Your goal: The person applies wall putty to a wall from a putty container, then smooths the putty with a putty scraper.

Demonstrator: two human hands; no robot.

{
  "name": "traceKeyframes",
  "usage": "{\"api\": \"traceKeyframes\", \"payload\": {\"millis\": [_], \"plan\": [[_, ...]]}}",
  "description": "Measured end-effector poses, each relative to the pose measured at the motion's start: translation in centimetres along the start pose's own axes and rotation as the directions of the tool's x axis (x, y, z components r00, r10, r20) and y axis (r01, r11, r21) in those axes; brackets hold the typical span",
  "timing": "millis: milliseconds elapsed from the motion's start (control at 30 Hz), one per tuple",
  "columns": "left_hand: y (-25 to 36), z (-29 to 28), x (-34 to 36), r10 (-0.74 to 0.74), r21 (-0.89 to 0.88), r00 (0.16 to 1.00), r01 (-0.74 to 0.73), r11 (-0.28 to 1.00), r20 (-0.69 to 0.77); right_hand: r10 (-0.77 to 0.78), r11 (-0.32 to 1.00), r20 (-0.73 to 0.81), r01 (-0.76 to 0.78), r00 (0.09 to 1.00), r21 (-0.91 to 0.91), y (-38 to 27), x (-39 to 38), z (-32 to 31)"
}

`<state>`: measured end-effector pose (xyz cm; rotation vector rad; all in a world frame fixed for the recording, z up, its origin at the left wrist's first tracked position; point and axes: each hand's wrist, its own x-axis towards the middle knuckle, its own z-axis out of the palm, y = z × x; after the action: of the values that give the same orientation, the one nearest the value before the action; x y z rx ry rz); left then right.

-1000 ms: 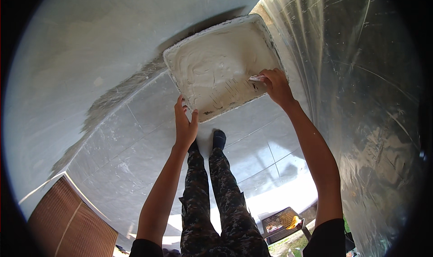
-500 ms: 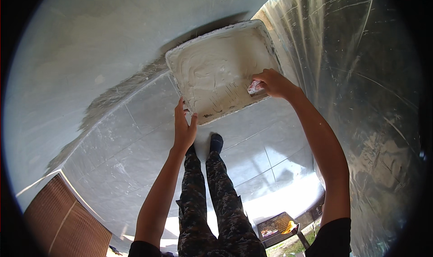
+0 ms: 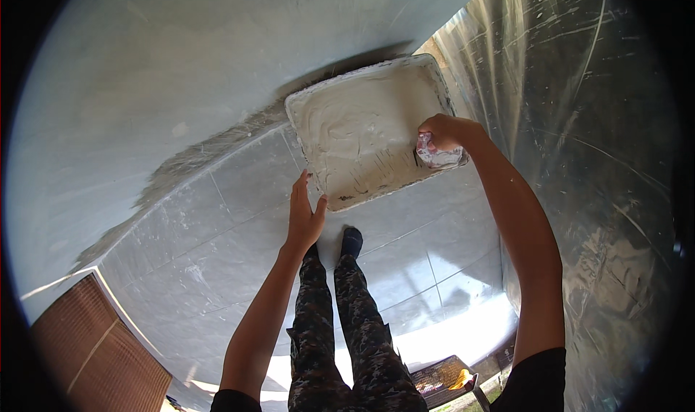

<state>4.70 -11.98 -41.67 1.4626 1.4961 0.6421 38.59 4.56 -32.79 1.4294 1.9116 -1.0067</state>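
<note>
A wide rectangular tray (image 3: pixel 295 125) with a smeared rim sits ahead of me. It is spread with a pale grey, wet, plaster-like paste (image 3: pixel 355 126), marked by swirls and short dark scratches. At the tray's near left corner is my left hand (image 3: pixel 305 220), thumb and fingers spread along the edge; firm contact is hard to judge. My right hand (image 3: pixel 450 131) is closed over the near right part of the tray. It grips a flat, pinkish-white, paste-coated piece (image 3: pixel 436 154) whose exact kind I cannot make out, its lower edge down by the paste.
A pale grey-blue wall (image 3: pixel 217 50) rises on the left, with a rough dark band along its base. Clear plastic sheeting (image 3: pixel 579 159) hangs on the right. Behind me are a dark mesh basket (image 3: pixel 438 383) with a yellow item (image 3: pixel 461 379) and a brown ribbed panel (image 3: pixel 98 350).
My right hand has moved right and towards the tray's near right corner with the pinkish-white piece, which now shows more. My left hand stays by the near left corner. The whole view has shifted slightly.
</note>
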Motion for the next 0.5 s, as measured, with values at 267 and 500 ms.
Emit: {"api": "traceKeyframes", "payload": {"millis": [267,500], "plan": [[4.7,-3.8,-0.3,0.116,0.017,0.988,-0.114,0.993,-0.102,0.018,0.711,0.06,-0.055,0.998,0.701,1.4,-6.0,-3.9],[17.7,-13.4,2.5,0.373,0.044,0.89,-0.375,0.926,-0.262,-0.149,0.005,-0.38,0.385,0.913,0.923,-5.8,-15.0,-8.5]]}}
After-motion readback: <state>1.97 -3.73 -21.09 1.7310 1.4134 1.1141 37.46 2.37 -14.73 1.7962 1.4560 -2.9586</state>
